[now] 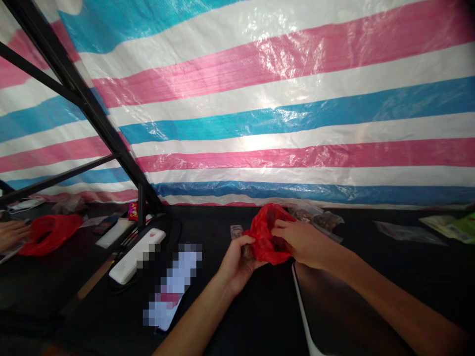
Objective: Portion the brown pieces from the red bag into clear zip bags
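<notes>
A crumpled red plastic bag [264,232] sits on the black table just ahead of me. My left hand [237,262] is closed on the bag's lower left edge, fingers curled round it. My right hand [302,242] is closed on the bag's right side, fingers pinching the plastic near its mouth. Behind the bag lie clear plastic packets [319,217] with dark contents. What is inside the red bag is hidden.
A white power strip [135,256] and a pixelated flat object [172,289] lie to the left. A black metal frame [96,118] divides off a neighbouring spot, where another person's hand [11,233] rests by a second red bag [50,232]. Green packets [451,226] lie far right. A striped tarp [282,99] forms the back wall.
</notes>
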Demonstrator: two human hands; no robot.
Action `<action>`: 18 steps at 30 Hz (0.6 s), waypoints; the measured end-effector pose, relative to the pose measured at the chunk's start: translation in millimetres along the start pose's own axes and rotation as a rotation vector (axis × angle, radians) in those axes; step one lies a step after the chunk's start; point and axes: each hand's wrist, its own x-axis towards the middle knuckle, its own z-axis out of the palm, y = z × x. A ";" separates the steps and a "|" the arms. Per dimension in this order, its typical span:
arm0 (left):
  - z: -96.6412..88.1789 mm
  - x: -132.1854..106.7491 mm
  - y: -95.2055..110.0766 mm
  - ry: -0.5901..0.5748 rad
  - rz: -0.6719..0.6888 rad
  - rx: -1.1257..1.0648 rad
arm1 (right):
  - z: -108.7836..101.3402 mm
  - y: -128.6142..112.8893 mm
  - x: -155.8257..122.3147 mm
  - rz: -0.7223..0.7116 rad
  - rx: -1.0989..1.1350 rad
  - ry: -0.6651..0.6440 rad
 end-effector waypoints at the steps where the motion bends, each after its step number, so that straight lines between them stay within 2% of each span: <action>1: 0.6 -0.1 0.8 0.009 0.017 -0.013 | -0.1 -1.1 0.1 -0.001 0.012 -0.005; 6: 2.7 -1.7 3.8 0.029 0.139 -0.014 | -0.9 -7.2 -2.0 -0.001 0.139 0.003; 12: -3.1 1.4 3.3 0.109 0.277 0.073 | -1.6 -7.6 -4.9 0.080 0.287 -0.045; 15: -7.6 5.6 2.5 0.170 0.348 0.164 | -6.1 -3.7 -4.7 0.100 0.301 -0.032; 18: -9.8 7.6 2.6 0.157 0.440 0.268 | -14.1 -0.2 -4.9 0.127 0.257 0.001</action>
